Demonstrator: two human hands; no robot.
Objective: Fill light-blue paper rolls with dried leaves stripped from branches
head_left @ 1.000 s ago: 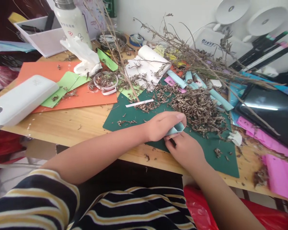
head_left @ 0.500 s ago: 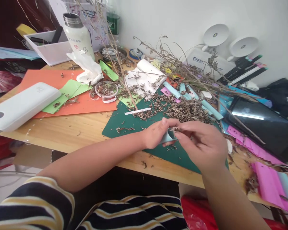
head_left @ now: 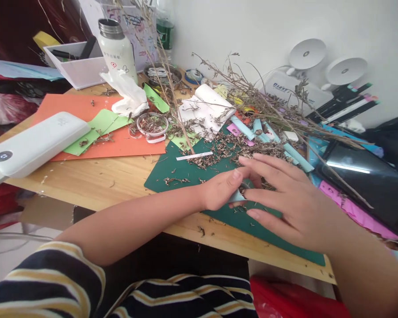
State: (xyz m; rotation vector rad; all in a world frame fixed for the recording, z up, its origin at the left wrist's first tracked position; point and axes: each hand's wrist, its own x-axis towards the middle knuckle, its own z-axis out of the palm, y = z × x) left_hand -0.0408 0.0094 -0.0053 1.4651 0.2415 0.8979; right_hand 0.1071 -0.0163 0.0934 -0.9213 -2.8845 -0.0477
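Note:
My left hand (head_left: 223,190) is closed around a light-blue paper tube (head_left: 238,195), whose mouth faces right and shows dark dry bits inside. Over that mouth is my right hand (head_left: 281,198), fingers spread and holding nothing. One of its fingers reaches the tube's rim; whether it touches cannot be told. Both hands are above a green cutting mat (head_left: 162,174). Behind them lies a pile of dried leaves (head_left: 225,148), partly hidden by the right hand. Several rolled blue paper tubes (head_left: 298,157) rest at the pile's far and right sides.
Long dry stems (head_left: 265,99) stretch over the back right. A white power bank (head_left: 36,137) lies on orange paper (head_left: 132,148) at the left. Farther back are an uncapped white bottle (head_left: 119,55) and a small bowl of leaves (head_left: 152,124). A dark tablet (head_left: 368,185) lies right.
My right hand has gone from pinching at the tube's mouth to spread fingers over it. The left hand keeps hold of the tube. The whole view has shifted slightly.

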